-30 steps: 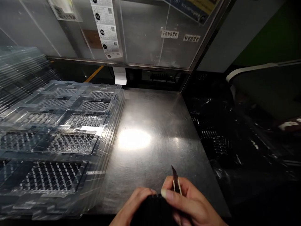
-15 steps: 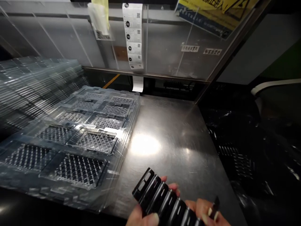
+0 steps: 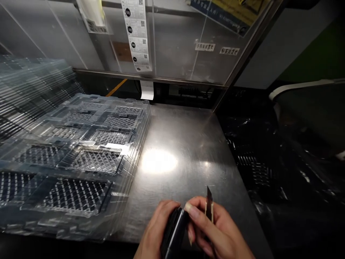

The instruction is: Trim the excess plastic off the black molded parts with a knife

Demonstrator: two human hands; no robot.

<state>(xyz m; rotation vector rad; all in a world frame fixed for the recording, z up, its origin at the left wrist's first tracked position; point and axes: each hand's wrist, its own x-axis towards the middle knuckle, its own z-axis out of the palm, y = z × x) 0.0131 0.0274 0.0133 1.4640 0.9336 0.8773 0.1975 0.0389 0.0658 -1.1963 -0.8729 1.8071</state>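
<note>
1. My left hand (image 3: 157, 226) is curled around a black piece (image 3: 176, 233), gripping it along its left side, with the fingers bent over toward its far end; my palm's contact is hidden from me.
2. The black piece sits between my two hands, tilted, a bright streak running down its length; its near end is cut off at the bottom edge of my view.
3. My right hand (image 3: 215, 230) is bent inward, pinching a small knife (image 3: 209, 203) among its fingers, the dark pointed blade standing up beyond my knuckles, between pale strips lower down.
4. My right thumb tip is at the far corner of the black piece; whether it presses or only lies just beside it, I cannot tell.
5. Under and beyond both hands is the bare metal surface (image 3: 188, 133), with a bright glare spot ahead of my left hand.
6. To the left of my left hand, apart from it, lie stacked clear trays (image 3: 125, 172) with lattice-patterned pockets; a taller tray stack (image 3: 35, 82) rises farther left, blurred.
7. Well ahead of my hands, a strip of labels (image 3: 138, 45) hangs at a grey panel (image 3: 172, 43).
8. To the right of my right hand, past the surface's edge, is crumpled dark plastic (image 3: 293, 169).
</note>
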